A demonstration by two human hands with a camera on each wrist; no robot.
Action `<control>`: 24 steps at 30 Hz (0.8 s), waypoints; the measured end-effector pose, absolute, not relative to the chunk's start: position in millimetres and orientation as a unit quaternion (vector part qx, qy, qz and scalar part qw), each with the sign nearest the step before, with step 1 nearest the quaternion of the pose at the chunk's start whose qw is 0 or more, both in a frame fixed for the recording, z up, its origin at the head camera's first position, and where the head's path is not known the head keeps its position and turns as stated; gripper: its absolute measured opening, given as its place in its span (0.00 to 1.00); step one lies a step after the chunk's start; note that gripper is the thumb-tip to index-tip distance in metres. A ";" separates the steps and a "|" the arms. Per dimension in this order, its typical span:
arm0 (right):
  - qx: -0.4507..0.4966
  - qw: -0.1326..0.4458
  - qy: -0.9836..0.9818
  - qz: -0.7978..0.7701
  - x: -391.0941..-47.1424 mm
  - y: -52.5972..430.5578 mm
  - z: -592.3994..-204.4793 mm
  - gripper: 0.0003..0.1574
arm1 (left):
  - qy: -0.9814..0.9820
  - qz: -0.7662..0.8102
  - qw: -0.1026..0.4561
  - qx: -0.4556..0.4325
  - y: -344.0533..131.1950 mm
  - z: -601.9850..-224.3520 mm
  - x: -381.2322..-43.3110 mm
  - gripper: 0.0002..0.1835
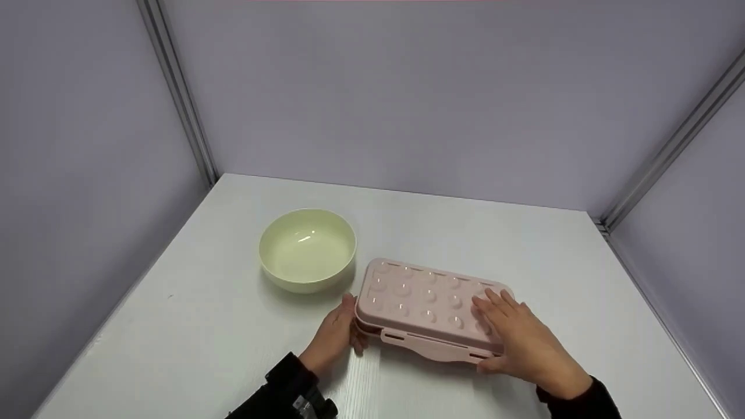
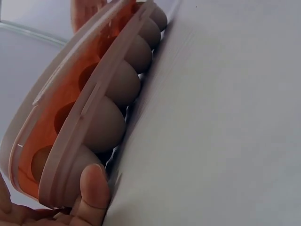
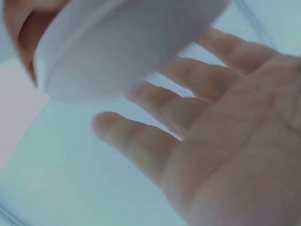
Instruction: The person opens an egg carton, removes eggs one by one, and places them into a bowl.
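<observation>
A pink egg box (image 1: 416, 299) with rows of rounded bumps on its lid lies at a slant on the white table. My left hand (image 1: 337, 330) grips its left end, and a fingertip (image 2: 94, 186) lies against the lower tray in the left wrist view. Between lid and tray an orange band (image 2: 44, 132) shows, with dark round shapes in it. Over the lid's right end rests my right hand (image 1: 518, 334), its fingers spread and fairly straight. The front latch flap (image 1: 430, 346) sticks outward. What the box holds cannot be made out clearly.
A pale green bowl (image 1: 308, 247) stands behind and left of the egg box, with nothing seen inside it. Grey-lilac panels (image 1: 396, 99) enclose the white table (image 1: 192, 326) at the back and both sides.
</observation>
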State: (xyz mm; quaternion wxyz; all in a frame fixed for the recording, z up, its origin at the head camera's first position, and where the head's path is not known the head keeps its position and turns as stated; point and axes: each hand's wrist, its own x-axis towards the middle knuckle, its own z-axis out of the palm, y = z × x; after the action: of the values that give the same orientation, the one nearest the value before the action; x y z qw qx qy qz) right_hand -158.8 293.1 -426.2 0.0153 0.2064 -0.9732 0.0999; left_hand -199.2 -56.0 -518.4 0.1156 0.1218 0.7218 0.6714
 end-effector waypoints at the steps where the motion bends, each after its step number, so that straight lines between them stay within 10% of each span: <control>1: 0.200 0.009 -0.975 0.096 -159.2 294.3 -425.9 0.74 | 0.719 0.675 0.115 0.124 -58.1 -519.0 -199.4 0.40; 14: 0.186 0.011 -0.976 0.112 -157.7 293.8 -431.1 0.58 | 0.692 0.705 0.122 0.097 -62.6 -521.9 -199.4 0.28; 24: 0.219 0.205 -0.922 0.244 -171.9 318.1 -424.5 0.46 | 0.712 0.684 0.136 0.081 -65.2 -520.1 -202.8 0.29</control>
State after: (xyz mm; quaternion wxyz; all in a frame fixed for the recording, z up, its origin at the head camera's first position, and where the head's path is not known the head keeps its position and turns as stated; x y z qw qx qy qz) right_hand -171.9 318.1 -424.5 0.2052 0.2187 -0.9223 0.2435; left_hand -202.8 -65.2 -520.1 0.1355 0.0813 0.7118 0.6843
